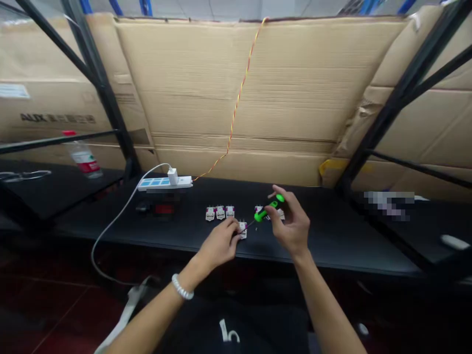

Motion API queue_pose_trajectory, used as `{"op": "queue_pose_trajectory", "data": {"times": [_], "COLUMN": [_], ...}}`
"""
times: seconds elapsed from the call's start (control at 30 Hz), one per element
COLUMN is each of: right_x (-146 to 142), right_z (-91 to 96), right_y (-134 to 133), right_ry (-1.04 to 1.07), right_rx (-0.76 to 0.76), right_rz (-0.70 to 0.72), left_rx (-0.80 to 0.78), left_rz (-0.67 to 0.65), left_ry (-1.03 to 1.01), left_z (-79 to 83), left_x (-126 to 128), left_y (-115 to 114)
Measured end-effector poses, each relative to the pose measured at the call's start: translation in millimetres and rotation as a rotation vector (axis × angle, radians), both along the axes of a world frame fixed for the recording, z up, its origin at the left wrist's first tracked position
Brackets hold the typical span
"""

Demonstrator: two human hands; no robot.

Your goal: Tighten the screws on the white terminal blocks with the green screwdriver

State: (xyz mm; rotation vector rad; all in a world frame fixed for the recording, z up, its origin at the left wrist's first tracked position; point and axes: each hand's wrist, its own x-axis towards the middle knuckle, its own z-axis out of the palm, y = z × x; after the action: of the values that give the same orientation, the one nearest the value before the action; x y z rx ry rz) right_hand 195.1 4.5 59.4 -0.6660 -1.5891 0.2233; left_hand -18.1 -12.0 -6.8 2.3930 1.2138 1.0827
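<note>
My right hand [291, 221] holds a green-handled screwdriver [266, 209] between thumb and fingers, its thin shaft slanting down-left. The shaft's tip reaches toward a small white terminal module [242, 230], which my left hand [219, 243] pinches at the table's surface. A row of 3 similar modules [220, 212] stands just beyond my left fingers. More modules [280, 214] lie partly hidden behind the screwdriver and my right hand. All of these rest on a black tabletop [332, 241].
A white power strip [165, 183] with a white charger and cable lies at the table's back. A red-and-yellow twisted wire [239, 98] runs up the cardboard sheets [228, 83] behind. A water bottle [83, 160] stands at left. Black shelf uprights [106, 93] flank both sides.
</note>
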Motion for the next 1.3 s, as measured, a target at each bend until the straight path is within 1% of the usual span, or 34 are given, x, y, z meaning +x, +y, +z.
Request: {"op": "queue_pose_trajectory", "data": {"times": [0.13, 0.27, 0.37, 0.63, 0.83, 0.97, 1.17, 1.3], "right_x": [-2, -7, -11, -14, -14, -15, -19, -21], "right_z": [3.1, 10.7, 16.7, 22.7, 22.6, 27.3, 38.4, 38.8], "right_y": [0, -2, -3, 1, 5, 6, 11, 12], "right_ry": [-0.055, -0.122, -0.167, -0.197, -0.194, -0.21, -0.274, -0.274], "right_rx": [0.002, 0.052, 0.105, 0.12, 0.063, 0.029, 0.058, 0.071], "right_rz": [-0.017, -0.037, -0.032, 0.004, 0.033, 0.053, 0.001, 0.01], "left_rx": [-0.011, -0.011, -0.005, 0.014, 0.022, 0.033, 0.016, -0.016], "left_rz": [0.007, 0.002, 0.006, 0.015, 0.027, 0.024, 0.019, 0.041], "left_ry": [0.006, 0.044, 0.078, 0.112, 0.138, 0.156, 0.079, 0.017], "left_z": [-1.4, 1.7, 4.8, 4.0, 6.1, 4.1, 2.5, 5.3], "left_x": [0, 1, 3, 4, 5, 6, 5, 5], "left_y": [0, -1, -2, -2, -3, -2, 0, -1]}}
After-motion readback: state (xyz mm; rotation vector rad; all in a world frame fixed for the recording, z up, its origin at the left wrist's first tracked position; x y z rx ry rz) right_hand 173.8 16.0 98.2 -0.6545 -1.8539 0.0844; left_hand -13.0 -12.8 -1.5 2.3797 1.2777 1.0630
